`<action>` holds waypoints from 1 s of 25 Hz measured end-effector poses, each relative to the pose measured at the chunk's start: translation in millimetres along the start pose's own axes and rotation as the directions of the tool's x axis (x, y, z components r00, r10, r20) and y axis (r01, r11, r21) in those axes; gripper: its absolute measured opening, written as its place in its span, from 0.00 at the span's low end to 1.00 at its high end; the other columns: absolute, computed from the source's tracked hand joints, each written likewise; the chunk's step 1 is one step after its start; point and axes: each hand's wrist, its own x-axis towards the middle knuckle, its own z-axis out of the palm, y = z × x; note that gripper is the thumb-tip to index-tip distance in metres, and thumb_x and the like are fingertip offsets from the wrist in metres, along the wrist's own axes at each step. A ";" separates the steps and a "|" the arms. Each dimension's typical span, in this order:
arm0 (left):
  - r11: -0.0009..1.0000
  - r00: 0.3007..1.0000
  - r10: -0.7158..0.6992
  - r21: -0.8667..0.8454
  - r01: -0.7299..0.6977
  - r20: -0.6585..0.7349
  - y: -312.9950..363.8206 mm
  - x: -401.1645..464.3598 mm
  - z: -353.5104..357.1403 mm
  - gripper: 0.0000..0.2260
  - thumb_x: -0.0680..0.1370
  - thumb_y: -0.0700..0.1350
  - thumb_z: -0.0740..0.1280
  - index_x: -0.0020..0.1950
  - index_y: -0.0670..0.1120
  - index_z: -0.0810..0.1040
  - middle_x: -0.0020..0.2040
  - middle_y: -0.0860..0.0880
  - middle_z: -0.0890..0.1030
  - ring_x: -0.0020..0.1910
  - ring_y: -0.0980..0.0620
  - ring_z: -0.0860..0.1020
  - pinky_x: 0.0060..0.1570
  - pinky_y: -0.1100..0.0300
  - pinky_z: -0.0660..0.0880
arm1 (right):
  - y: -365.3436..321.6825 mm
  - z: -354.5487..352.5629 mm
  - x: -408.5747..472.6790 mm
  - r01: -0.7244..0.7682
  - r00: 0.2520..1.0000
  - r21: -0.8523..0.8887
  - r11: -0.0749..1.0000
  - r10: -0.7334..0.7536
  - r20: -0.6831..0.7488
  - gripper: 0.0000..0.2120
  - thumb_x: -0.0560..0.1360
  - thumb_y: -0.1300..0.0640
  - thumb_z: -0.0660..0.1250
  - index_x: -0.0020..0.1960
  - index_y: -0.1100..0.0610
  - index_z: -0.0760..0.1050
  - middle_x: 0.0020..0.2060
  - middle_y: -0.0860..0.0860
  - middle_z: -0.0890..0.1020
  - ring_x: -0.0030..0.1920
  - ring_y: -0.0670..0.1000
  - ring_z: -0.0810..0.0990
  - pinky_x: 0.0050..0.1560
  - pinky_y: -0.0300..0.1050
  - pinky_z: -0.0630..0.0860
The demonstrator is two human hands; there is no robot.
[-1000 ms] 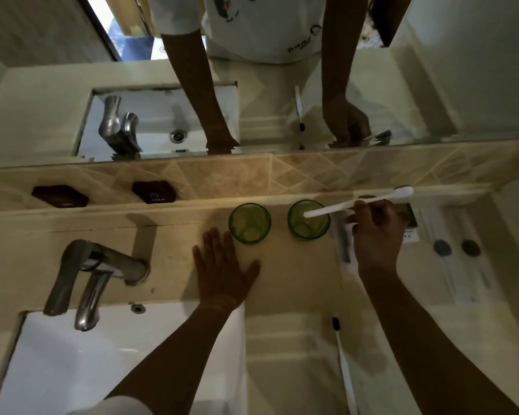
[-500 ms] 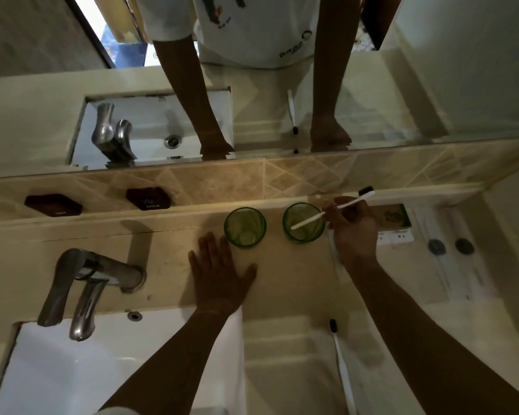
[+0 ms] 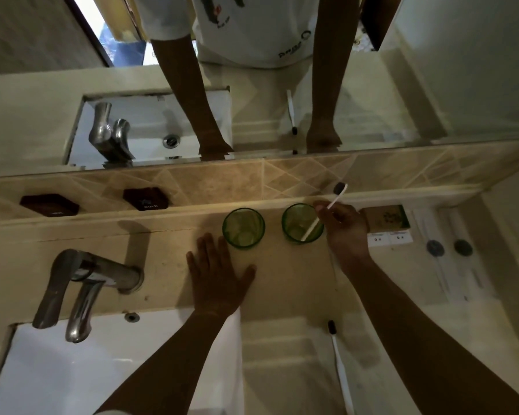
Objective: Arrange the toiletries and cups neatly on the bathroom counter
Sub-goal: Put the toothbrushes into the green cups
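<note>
1. The right hand (image 3: 346,232) is pinching a white toothbrush with a dark head (image 3: 327,208), lowering its handle end into the right-hand green glass cup (image 3: 302,223) — the standing-up step.
2. The left hand (image 3: 218,278) is lying flat and empty on the beige stone table (image 3: 282,280), just in front of the left-hand green glass cup (image 3: 244,228).
3. Next, judging: letting go, then fetching the second white toothbrush (image 3: 339,366) — its handle is running off the frame's bottom edge, well in front of the cups.

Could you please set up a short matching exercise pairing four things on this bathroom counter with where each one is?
Things:
1. Left hand
2. White toothbrush held by the right hand
3. Second white toothbrush
4. Left green glass cup

Places:
A. Handle end inside the right green glass cup
B. Empty, beside the other cup
C. Flat on the beige counter
D. Lying near the counter's front edge

Pairs: 1-C, 2-A, 3-D, 4-B
</note>
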 end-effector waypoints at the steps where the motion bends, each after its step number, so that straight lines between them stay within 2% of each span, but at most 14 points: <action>1: 1.000 1.000 0.001 -0.002 -0.001 0.002 0.0 -0.2 -0.1 0.44 0.76 0.72 0.47 0.80 0.41 0.49 0.80 0.35 0.52 0.80 0.37 0.48 0.75 0.35 0.48 | 0.6 0.8 1.2 0.009 1.000 -0.031 0.999 -0.009 0.005 0.07 0.75 0.55 0.71 0.51 0.54 0.85 0.49 0.56 0.84 0.50 0.50 0.83 0.53 0.42 0.76; 5: 1.000 1.000 0.001 -0.004 -0.001 0.003 0.8 -0.2 -0.8 0.44 0.76 0.72 0.47 0.80 0.41 0.49 0.80 0.36 0.51 0.80 0.37 0.47 0.75 0.35 0.47 | 2.9 -1.6 1.0 0.027 1.000 -0.020 0.999 -0.027 0.013 0.10 0.76 0.57 0.71 0.56 0.58 0.83 0.47 0.53 0.86 0.50 0.45 0.83 0.53 0.33 0.75; 7: 1.000 1.000 -0.001 0.004 0.001 0.004 1.2 -0.4 -1.9 0.44 0.76 0.72 0.47 0.80 0.41 0.49 0.81 0.36 0.50 0.80 0.37 0.47 0.75 0.35 0.47 | 4.6 -2.6 0.3 0.056 0.998 -0.068 0.996 -0.057 -0.016 0.10 0.75 0.56 0.72 0.54 0.60 0.82 0.42 0.53 0.86 0.44 0.44 0.83 0.45 0.27 0.74; 9: 1.000 1.000 -0.004 0.004 0.004 0.010 1.1 -0.1 -2.4 0.44 0.75 0.72 0.47 0.80 0.42 0.48 0.81 0.36 0.49 0.80 0.37 0.46 0.76 0.36 0.46 | 5.6 -1.1 0.8 0.020 0.998 -0.086 0.996 -0.025 -0.060 0.09 0.73 0.56 0.74 0.49 0.61 0.82 0.40 0.54 0.85 0.39 0.42 0.82 0.39 0.25 0.72; 11: 1.000 1.000 -0.005 -0.001 0.005 0.012 1.2 -0.1 -2.4 0.44 0.75 0.72 0.48 0.81 0.42 0.48 0.81 0.36 0.49 0.80 0.37 0.46 0.76 0.36 0.46 | 5.5 -0.2 2.7 -0.017 0.997 -0.072 0.997 0.011 -0.077 0.08 0.72 0.56 0.74 0.45 0.61 0.82 0.38 0.54 0.85 0.35 0.39 0.80 0.37 0.27 0.72; 14: 1.000 1.000 -0.003 -0.001 0.003 0.006 1.3 0.6 -1.4 0.44 0.76 0.72 0.48 0.80 0.42 0.48 0.81 0.36 0.50 0.80 0.37 0.47 0.76 0.36 0.46 | 2.6 1.2 6.7 -0.063 0.997 -0.043 0.997 0.061 -0.048 0.07 0.72 0.54 0.75 0.43 0.58 0.82 0.37 0.51 0.84 0.37 0.45 0.81 0.40 0.36 0.75; 17: 1.000 1.000 0.002 -0.012 -0.002 -0.015 0.0 1.2 2.4 0.44 0.76 0.72 0.48 0.80 0.42 0.48 0.80 0.36 0.52 0.80 0.37 0.49 0.76 0.35 0.47 | 0.4 3.5 8.8 -0.095 0.994 -0.009 0.995 0.095 -0.051 0.06 0.71 0.55 0.76 0.42 0.58 0.83 0.36 0.50 0.84 0.37 0.45 0.81 0.37 0.31 0.75; 21: 1.000 1.000 -0.004 -0.028 0.004 -0.014 -1.8 1.7 5.9 0.45 0.75 0.73 0.47 0.81 0.44 0.44 0.81 0.37 0.51 0.80 0.38 0.47 0.76 0.36 0.46 | -1.6 3.7 10.8 -0.074 0.997 -0.094 0.993 0.071 -0.030 0.05 0.71 0.54 0.75 0.39 0.52 0.82 0.35 0.46 0.84 0.34 0.38 0.80 0.36 0.28 0.72; 25: 1.000 1.000 -0.009 -0.019 0.009 0.004 -0.8 1.6 5.2 0.45 0.75 0.73 0.46 0.81 0.43 0.45 0.81 0.37 0.50 0.80 0.38 0.47 0.76 0.36 0.47 | -2.1 1.6 12.7 -0.060 0.998 -0.172 0.983 0.054 -0.043 0.08 0.71 0.49 0.75 0.40 0.53 0.83 0.35 0.47 0.85 0.37 0.43 0.82 0.40 0.36 0.75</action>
